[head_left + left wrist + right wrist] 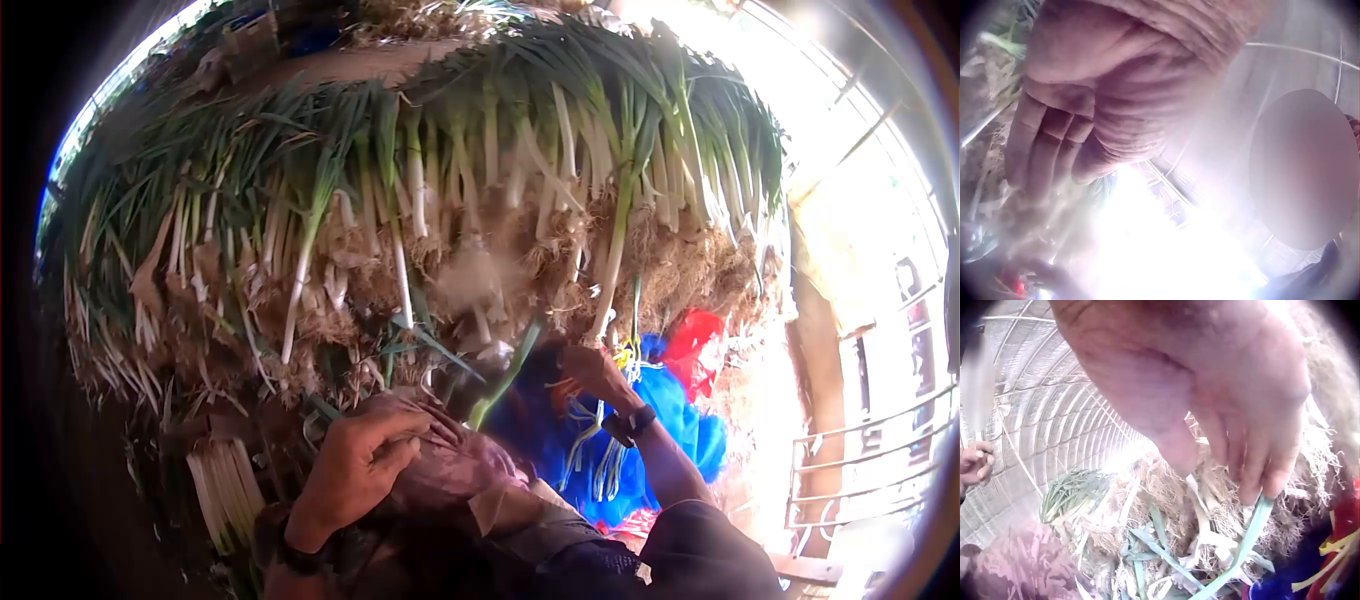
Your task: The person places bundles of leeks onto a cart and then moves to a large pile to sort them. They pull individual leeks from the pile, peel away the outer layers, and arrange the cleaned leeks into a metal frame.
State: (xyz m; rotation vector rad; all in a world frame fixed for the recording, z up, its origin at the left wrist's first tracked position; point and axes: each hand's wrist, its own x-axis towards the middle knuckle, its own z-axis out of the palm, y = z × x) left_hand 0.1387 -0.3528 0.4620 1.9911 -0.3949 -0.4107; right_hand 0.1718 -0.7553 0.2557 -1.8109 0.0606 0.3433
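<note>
Left hand: (365, 460) over patterned cloth (445, 475), fingers loosely bent, holding nothing.
Right hand: (600, 378) fingers relaxed, thumb apart, nothing visible in the grasp.
Leek: (618, 240) root end at the right hand, leaves pointing away, well apart from the left; contact cannot be told.
Loose leaf: (508, 378) slanting between the hands.
Pale strips: (606, 470) hanging over blue plastic (690, 420), below the right hand.
Red plastic: (697, 350) just right of that hand.
Leek heap: (490, 150) beyond both hands, tangled roots facing the person.
</note>
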